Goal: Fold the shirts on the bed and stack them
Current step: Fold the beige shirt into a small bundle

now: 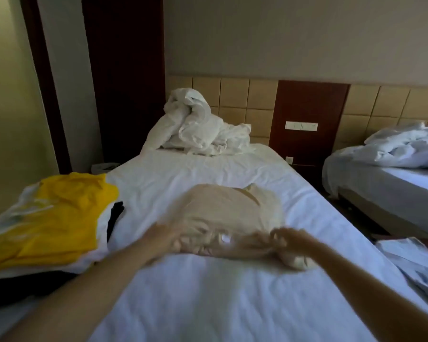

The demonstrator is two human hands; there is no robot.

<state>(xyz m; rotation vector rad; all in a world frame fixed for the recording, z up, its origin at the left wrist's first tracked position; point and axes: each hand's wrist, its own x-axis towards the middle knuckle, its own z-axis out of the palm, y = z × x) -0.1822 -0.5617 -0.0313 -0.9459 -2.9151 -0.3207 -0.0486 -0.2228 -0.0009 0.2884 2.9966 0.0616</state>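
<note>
A cream shirt (230, 208) lies bunched in the middle of the white bed (208, 292). My left hand (167, 234) grips its near left edge. My right hand (286, 239) grips the near right edge, fingers curled into the cloth. Both hands and the near hem are blurred by motion. A small white tag (225, 238) shows between my hands. On the left side of the bed lies a pile with a yellow shirt (59, 218) on top, white cloth under it and a dark garment (114, 218) at its edge.
A crumpled white duvet (195, 127) sits at the head of the bed against the tiled headboard. A second bed (386, 183) with rumpled bedding stands to the right across a narrow gap. Pale blue cloth (415, 265) lies at the lower right.
</note>
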